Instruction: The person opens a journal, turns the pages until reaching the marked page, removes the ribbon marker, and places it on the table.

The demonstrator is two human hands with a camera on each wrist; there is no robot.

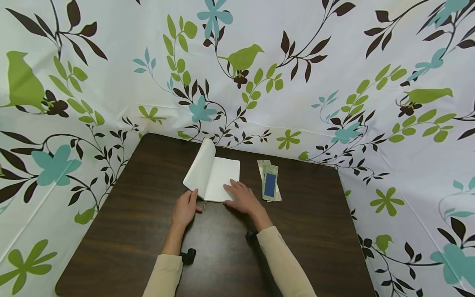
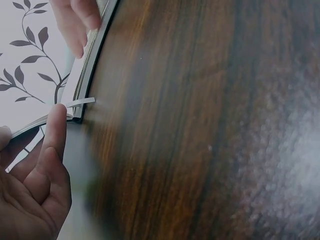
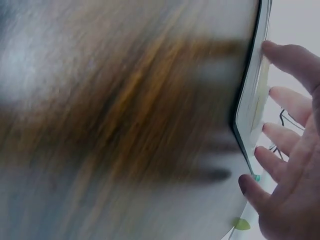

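An open notebook [image 1: 222, 175] with blank white pages lies near the table's far side, its left part [image 1: 200, 167] lifted and curving upward. My left hand [image 1: 184, 208] grips the lower edge of that lifted part, close to the spine. In the left wrist view, a finger [image 2: 57, 127] of this hand reaches toward the spine, beside a thin ribbon bookmark [image 2: 82, 101]. My right hand [image 1: 243, 198] rests on the right page with fingers spread. From the right wrist view, its fingertips lie along the notebook's edge [image 3: 245, 102].
Right of the notebook lie two overlapping flat packets, the upper one [image 1: 270, 183] with a blue rectangle. The dark wooden table [image 1: 122, 231] has its back edge just behind the notebook. A white cloth [image 1: 252, 119] printed with leaves and birds hangs around it.
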